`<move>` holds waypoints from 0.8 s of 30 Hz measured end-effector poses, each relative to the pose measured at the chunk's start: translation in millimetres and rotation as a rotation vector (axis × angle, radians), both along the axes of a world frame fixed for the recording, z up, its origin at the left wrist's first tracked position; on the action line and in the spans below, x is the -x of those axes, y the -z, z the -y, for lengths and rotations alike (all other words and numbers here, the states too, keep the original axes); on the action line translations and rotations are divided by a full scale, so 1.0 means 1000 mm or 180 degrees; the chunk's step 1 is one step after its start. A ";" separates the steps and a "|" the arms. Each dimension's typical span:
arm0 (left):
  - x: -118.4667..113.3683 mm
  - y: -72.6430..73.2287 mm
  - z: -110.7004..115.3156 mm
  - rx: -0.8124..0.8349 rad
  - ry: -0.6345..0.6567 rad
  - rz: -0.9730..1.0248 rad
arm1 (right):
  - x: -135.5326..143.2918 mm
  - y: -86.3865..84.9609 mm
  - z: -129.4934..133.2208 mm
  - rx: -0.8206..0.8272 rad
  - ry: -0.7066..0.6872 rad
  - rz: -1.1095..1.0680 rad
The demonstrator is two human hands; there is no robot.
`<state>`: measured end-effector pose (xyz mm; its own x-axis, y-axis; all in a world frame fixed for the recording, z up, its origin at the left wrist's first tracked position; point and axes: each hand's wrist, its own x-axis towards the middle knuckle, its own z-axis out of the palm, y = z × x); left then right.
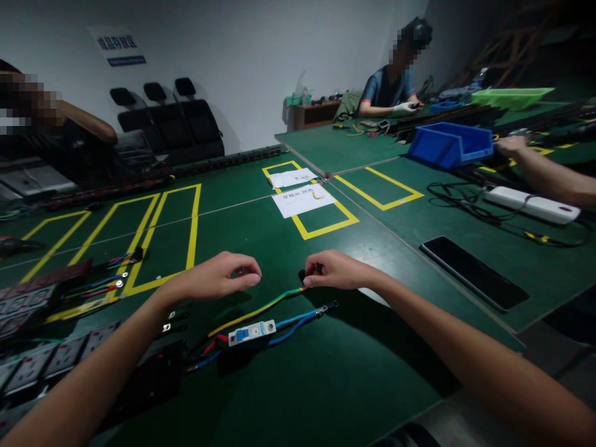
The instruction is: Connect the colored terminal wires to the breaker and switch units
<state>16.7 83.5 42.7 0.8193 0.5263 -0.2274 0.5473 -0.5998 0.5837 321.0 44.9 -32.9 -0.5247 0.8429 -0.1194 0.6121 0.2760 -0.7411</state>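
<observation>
My right hand has its thumb and fingers pinched on the far end of a yellow-green wire. The wire runs back down-left toward a black power strip housing. Just below it lies a small white circuit breaker with a blue switch. Red wires enter the breaker's left end, and blue wires with metal ring terminals leave its right end. Left of the wire end, my left hand hovers over the green table with fingers loosely curved, and nothing shows in it.
Socket strips with loose wire ends lie at left. A black phone, a white power strip and a blue bin are at right. Paper labels lie ahead. Co-workers sit across the table and at left; another person's arm reaches in right.
</observation>
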 end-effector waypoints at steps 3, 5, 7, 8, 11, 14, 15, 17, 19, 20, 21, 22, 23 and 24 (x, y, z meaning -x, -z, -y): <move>0.006 -0.019 0.008 -0.0387 -0.0063 -0.0091 | 0.003 -0.001 0.001 0.0019 0.0024 -0.0087; 0.012 -0.029 0.020 -0.0603 -0.0110 -0.0071 | 0.005 -0.003 0.003 -0.0042 0.0076 -0.0058; 0.020 -0.035 0.036 -0.0849 -0.0210 -0.0003 | 0.005 -0.007 0.007 -0.0123 0.0080 -0.0039; 0.026 -0.037 0.046 -0.0972 -0.0292 0.0019 | 0.005 -0.010 0.009 -0.0182 0.0032 -0.0030; 0.045 -0.035 0.078 -0.1236 -0.0581 -0.0030 | 0.005 -0.018 0.018 -0.0313 -0.0298 0.0083; 0.064 -0.021 0.110 -0.1445 -0.0787 -0.0103 | 0.005 -0.027 0.029 -0.0527 -0.0567 0.0430; 0.069 -0.014 0.119 -0.1503 -0.0856 -0.0182 | 0.005 -0.030 0.033 -0.0560 -0.0648 0.0504; 0.075 0.000 0.137 -0.1720 -0.0961 -0.0231 | 0.006 -0.034 0.040 -0.0590 -0.0780 0.0603; 0.077 0.012 0.157 -0.1902 -0.1034 -0.0252 | 0.007 -0.036 0.044 -0.0594 -0.0846 0.0697; 0.076 0.016 0.168 -0.1969 -0.1084 -0.0241 | 0.007 -0.037 0.046 -0.0614 -0.0852 0.0768; 0.073 0.019 0.180 -0.2001 -0.1146 -0.0233 | 0.008 -0.036 0.048 -0.0643 -0.0852 0.0852; 0.068 0.021 0.192 -0.2018 -0.1192 -0.0153 | 0.008 -0.035 0.049 -0.0673 -0.0857 0.0941; 0.063 0.023 0.205 -0.2000 -0.1212 -0.0020 | 0.009 -0.034 0.049 -0.0696 -0.0869 0.1020; 0.056 0.024 0.216 -0.1956 -0.1174 0.0157 | 0.009 -0.033 0.050 -0.0702 -0.0891 0.1075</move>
<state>-39.4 -132.4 18.3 0.5652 0.7918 0.2315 0.7593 -0.6090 0.2292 311.8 -5.1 0.1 -0.6975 0.6993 -0.1565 0.6880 0.5924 -0.4192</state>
